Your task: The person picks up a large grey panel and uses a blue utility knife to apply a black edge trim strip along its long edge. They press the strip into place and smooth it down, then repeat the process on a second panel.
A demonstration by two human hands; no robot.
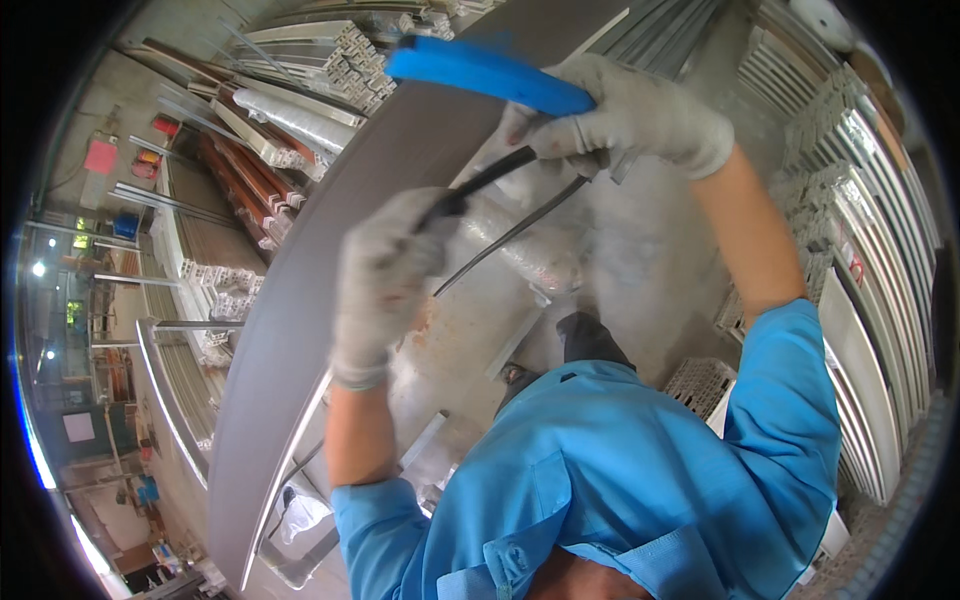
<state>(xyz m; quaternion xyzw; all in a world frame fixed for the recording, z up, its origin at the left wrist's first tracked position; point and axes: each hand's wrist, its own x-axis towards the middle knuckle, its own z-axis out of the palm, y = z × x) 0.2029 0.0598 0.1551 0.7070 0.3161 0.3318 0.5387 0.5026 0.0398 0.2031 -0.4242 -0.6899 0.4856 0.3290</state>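
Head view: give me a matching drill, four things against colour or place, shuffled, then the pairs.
Things:
1. tool handle
2. rubber strip
3. long panel
4. stacked white profiles

Descriptions:
A. dark grey-brown, runs from lower left up to the top, beside the left hand
B. bright blue, gripped in the gloved right hand
C. leaning along the right side of the picture
D. black and thin, stretched between both gloved hands

Pairs: 1-B, 2-D, 3-A, 4-C

Pink rectangular sign (101,155) far left
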